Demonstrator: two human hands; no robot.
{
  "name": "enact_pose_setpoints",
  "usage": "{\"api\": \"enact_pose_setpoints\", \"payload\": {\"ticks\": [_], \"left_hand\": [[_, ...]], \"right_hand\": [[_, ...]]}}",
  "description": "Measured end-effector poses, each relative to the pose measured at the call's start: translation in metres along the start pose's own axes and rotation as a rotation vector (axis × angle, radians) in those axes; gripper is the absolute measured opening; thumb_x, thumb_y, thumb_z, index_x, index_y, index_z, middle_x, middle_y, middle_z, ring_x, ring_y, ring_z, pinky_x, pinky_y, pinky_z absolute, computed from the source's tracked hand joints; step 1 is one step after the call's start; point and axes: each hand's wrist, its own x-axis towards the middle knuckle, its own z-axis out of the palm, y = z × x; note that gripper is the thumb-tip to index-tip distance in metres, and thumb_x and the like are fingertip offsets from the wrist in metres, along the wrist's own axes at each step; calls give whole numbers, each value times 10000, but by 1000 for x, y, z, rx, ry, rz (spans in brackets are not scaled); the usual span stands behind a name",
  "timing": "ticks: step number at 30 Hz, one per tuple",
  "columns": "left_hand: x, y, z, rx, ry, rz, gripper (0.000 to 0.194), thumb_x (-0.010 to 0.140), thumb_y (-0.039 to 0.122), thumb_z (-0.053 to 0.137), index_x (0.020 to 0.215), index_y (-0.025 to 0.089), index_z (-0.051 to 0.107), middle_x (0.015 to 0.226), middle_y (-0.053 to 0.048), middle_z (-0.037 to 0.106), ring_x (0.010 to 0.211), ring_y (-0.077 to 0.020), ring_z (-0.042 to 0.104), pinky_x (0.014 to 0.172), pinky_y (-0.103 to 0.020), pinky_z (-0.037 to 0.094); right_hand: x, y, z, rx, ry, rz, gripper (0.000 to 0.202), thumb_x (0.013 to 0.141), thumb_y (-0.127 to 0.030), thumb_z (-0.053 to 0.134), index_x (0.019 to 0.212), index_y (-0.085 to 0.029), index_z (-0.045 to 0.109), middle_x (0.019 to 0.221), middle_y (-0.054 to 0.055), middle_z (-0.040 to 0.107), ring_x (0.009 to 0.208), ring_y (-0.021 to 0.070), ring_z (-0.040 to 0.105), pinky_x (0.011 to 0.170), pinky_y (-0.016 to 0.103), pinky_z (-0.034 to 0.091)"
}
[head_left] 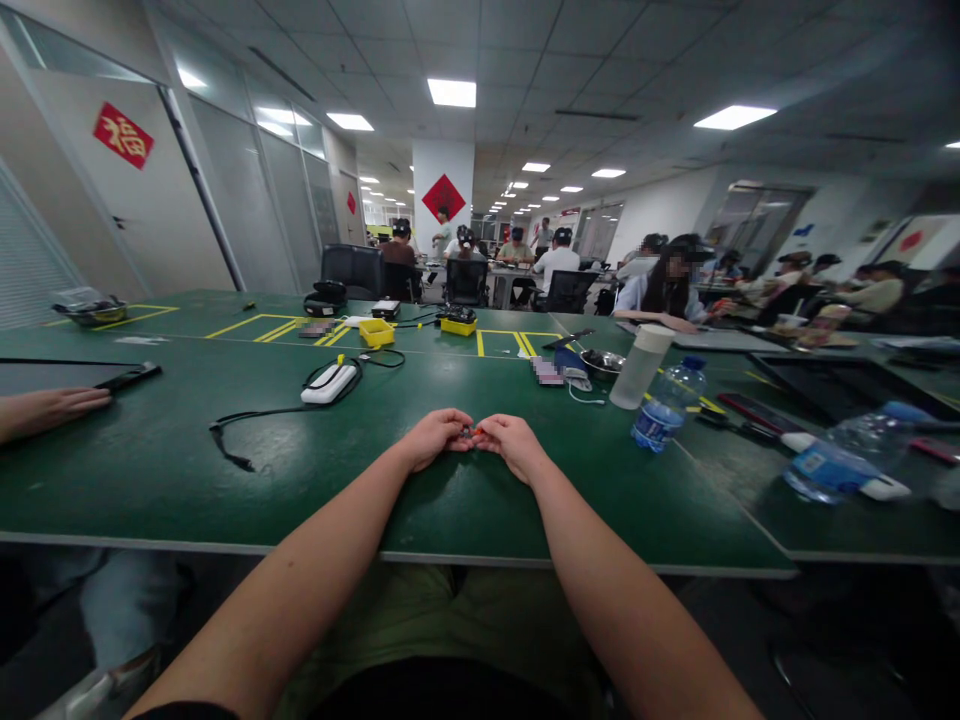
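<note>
Just above the green table (450,515), my left hand (435,440) and my right hand (514,445) meet almost fingertip to fingertip. My left fingers are closed in a pinch on a small grey part (466,433). In my right fingers, also pinched together, is a small orange-red part (480,432). The two parts are close together or touching; I cannot tell which. Their exact kind is too small to make out, and my fingers cover most of both.
A white power bank (330,384) with black cables lies to the left. Behind stand yellow trays (376,332). On the right are a frosted bottle (642,368), a water bottle (669,405) and a metal bowl (602,362). Another person's hand (64,408) rests at far left.
</note>
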Motion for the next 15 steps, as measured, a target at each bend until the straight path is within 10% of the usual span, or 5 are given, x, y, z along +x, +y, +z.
{"api": "enact_pose_setpoints", "payload": {"ticks": [15], "left_hand": [[-3, -1, 5, 268, 35, 220, 191, 646, 97, 679, 819, 127, 603, 753, -35, 665, 689, -115, 617, 652, -213, 467]], "right_hand": [[0, 2, -2, -241, 22, -192, 184, 605, -199, 676, 780, -141, 678, 711, 20, 679, 605, 109, 569, 594, 226, 446]]}}
